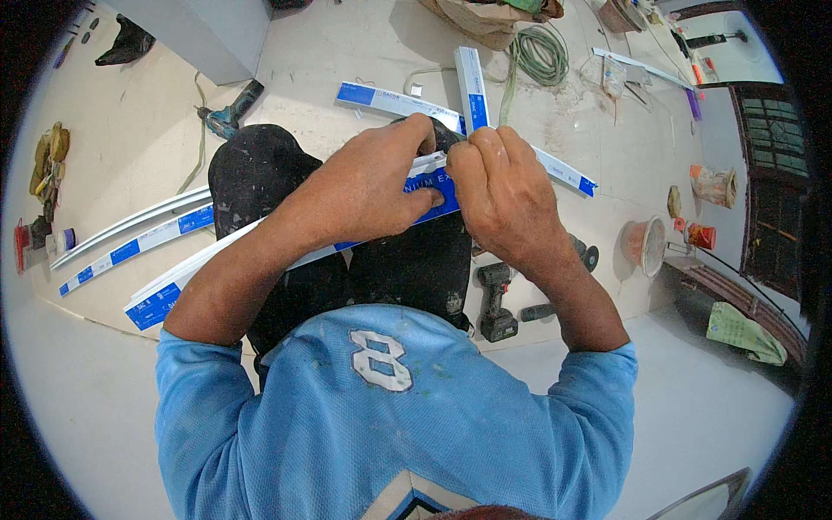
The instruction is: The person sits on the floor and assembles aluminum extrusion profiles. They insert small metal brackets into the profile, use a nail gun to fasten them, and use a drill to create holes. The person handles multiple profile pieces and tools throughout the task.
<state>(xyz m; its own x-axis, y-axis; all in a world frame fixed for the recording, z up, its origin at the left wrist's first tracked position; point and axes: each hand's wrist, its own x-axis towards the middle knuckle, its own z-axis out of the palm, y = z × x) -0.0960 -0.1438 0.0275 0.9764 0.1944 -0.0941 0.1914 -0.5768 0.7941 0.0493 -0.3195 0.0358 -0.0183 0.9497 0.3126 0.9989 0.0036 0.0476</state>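
Observation:
A long white profile strip with blue film (pixel 154 305) lies slantwise across my lap, over dark trousers, from lower left up to my hands. My left hand (pixel 368 186) is closed around it near its upper end, thumb pressed on the blue face. At that end my right hand (pixel 511 195) is closed, its fingers curled tight against the strip; what lies inside them is mostly hidden. Just beyond my hands, a short white-and-blue strip (pixel 472 87) crosses a longer one (pixel 381 98) on the floor.
More strips (pixel 139 250) lie at left. A teal power drill (pixel 230 111) rests near my left knee, a black cordless driver (pixel 497 303) by my right leg. A coiled green hose (pixel 542 54), a sack (pixel 485 19), a bucket (pixel 646 245) and a red can (pixel 700 235) stand around.

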